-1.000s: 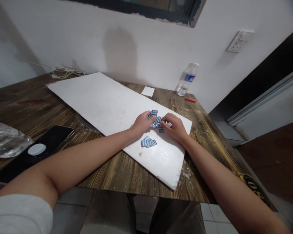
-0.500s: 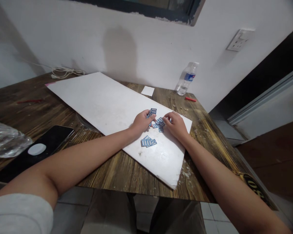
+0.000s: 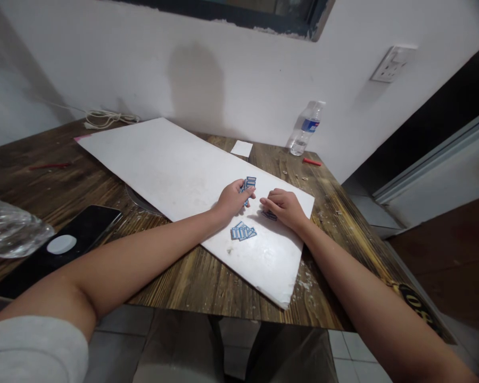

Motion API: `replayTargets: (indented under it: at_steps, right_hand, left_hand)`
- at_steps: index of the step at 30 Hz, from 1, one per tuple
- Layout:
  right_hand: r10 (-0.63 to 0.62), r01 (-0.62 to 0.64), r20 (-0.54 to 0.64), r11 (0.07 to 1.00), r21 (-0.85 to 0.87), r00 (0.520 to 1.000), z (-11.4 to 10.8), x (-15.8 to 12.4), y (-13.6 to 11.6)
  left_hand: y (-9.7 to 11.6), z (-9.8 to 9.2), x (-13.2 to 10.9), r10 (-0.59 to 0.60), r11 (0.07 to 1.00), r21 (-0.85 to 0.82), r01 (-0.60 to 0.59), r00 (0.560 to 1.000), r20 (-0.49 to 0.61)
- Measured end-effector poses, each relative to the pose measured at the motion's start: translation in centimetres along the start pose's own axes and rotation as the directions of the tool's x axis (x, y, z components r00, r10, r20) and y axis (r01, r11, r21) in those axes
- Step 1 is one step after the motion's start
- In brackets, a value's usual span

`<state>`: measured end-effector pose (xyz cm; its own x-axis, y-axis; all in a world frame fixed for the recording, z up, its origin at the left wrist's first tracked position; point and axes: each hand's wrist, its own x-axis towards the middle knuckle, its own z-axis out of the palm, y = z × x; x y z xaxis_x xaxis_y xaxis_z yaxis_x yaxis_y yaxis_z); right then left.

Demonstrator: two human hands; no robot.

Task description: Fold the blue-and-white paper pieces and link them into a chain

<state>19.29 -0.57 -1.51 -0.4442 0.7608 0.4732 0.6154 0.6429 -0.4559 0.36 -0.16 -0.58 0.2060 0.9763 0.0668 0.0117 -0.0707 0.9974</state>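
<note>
A fanned bunch of small blue-edged rectangular cards (image 3: 250, 183) sticks out of my left hand (image 3: 230, 200), which is closed with the thumb across them. My right hand (image 3: 284, 206) is curled just to the right, palm down over the white board (image 3: 143, 159). Under its thumb and fingers show more of these blue-edged cards (image 3: 269, 214), in shadow and mostly hidden. A loose overlapping pile of the same cards (image 3: 242, 231) lies on the board nearer to me, below my left hand and touched by neither hand.
The board lies across a wooden table (image 3: 175, 284). At the back stand a water bottle (image 3: 305, 130), a red stick-like object (image 3: 312, 161) and a white paper square (image 3: 241, 148). To the left are a black phone-like slab (image 3: 90, 226), a white disc (image 3: 62, 244), a clear bottle (image 3: 16, 229) and a coiled cable (image 3: 107, 118).
My right hand has curled over the cards that lay spread between my hands, and they are now drawn beneath it. My left hand and the near pile look unmoved.
</note>
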Motion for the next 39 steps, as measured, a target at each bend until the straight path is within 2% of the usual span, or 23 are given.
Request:
replayTargets:
  at_steps: [3,8,13,17,21,27,30,35,39]
  right_hand:
    - [0.01,-0.01,0.003,1.0,-0.014,1.0,-0.2,-0.1,-0.3]
    - [-0.046,0.046,-0.011,0.998,-0.051,0.999,0.0,-0.1,-0.2]
    - [-0.062,0.057,-0.073,0.997,-0.058,0.995,0.1,-0.1,0.0]
    - [0.054,-0.06,-0.149,0.998,-0.032,0.987,0.1,-0.1,0.1]
    - [0.185,-0.182,-0.211,0.983,0.031,0.96,0.0,-0.2,0.1]
    - [0.239,-0.236,-0.222,0.971,0.04,0.945,-0.1,-0.2,-0.2]
    - [0.265,-0.275,-0.234,0.961,-0.012,0.935,0.0,-0.1,0.0]
    - [0.385,-0.425,-0.249,0.895,-0.133,0.889,0.4,0.0,1.0]
    - [0.383,-0.427,-0.211,0.873,-0.235,0.899,0.7,0.1,1.3]
  left_hand:
    - [0.0,0.0,0.0,-0.006,1.0,0.008,0.006,1.0,0.003]
    - [0.2,0.0,-0.2,-0.004,1.0,0.02,0.003,1.0,0.027]
    - [0.3,0.1,-0.3,-0.001,0.999,0.032,0.0,0.999,0.046]
    - [0.2,0.1,-0.3,0.0,0.999,0.042,-0.002,0.999,0.047]
    - [0.1,0.1,-0.3,0.015,0.999,0.047,-0.017,0.999,0.043]
    - [0.1,0.0,-0.3,0.01,0.998,0.054,-0.012,0.999,0.045]
    - [0.1,0.0,-0.3,0.012,0.999,0.052,-0.014,0.999,0.047]
    - [0.0,0.0,-0.3,0.007,0.999,0.048,-0.009,0.999,0.046]
    - [0.1,0.0,-0.4,0.008,0.999,0.042,-0.01,0.999,0.046]
